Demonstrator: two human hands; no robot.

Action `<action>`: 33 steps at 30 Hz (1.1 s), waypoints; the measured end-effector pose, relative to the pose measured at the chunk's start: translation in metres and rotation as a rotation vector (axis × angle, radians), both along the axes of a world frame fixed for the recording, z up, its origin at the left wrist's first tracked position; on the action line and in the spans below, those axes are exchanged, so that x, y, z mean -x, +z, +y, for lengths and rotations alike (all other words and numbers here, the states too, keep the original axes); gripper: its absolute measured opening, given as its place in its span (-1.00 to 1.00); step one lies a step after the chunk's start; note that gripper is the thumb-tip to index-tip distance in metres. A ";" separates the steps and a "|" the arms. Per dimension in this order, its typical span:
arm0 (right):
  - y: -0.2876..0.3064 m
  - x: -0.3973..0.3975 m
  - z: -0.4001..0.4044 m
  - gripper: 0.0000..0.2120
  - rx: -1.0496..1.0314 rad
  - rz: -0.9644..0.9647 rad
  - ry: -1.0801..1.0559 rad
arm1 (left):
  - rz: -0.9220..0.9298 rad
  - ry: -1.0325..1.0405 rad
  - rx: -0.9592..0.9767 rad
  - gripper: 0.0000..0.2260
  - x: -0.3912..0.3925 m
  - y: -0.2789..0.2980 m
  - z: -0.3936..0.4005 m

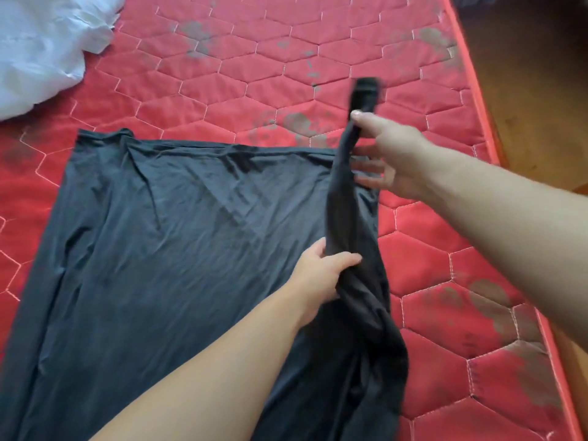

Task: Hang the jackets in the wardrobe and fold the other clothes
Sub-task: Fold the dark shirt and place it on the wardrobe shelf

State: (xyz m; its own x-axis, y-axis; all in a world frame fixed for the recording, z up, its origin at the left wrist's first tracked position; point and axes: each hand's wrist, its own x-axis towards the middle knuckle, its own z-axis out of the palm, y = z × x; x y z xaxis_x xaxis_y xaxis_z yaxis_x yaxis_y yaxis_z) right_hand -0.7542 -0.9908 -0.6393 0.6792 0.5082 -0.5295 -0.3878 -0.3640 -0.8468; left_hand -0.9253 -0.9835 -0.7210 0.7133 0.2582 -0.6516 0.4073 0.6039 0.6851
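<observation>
Head view: both hands (321, 272) gripping dark garment (159, 233)

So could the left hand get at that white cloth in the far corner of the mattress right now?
Probably not at once. The left hand grips the raised strip of the dark garment, and the white cloth lies well beyond it. Nothing blocks the red mattress between; it would need to let go.

So the whole surface here is a red quilted mattress (222, 74) stitched in hexagons, with greyish worn smudges all over it. Its orange piped edge (471, 90) runs down the right side, and beyond that there's a brown wooden floor (541, 106), darker toward the top corner.
</observation>
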 end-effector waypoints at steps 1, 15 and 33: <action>-0.006 0.004 0.004 -0.74 0.091 -0.033 0.047 | 0.050 0.034 -0.028 -0.81 0.002 -0.003 0.003; -0.059 0.050 -0.067 -0.58 0.558 -0.119 0.608 | 0.029 0.060 -0.063 -0.67 0.023 -0.011 0.005; -0.058 0.108 -0.130 -0.78 0.120 -0.170 0.313 | 0.110 0.221 0.027 -0.64 0.039 0.015 -0.014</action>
State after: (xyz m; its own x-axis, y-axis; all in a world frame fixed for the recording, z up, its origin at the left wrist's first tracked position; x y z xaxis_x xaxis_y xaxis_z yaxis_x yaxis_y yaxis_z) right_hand -0.8624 -1.1211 -0.6977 0.5842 0.6461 -0.4912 -0.1000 -0.5433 -0.8336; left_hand -0.9639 -0.9970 -0.7059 0.5659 0.3817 -0.7308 0.3344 0.7039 0.6267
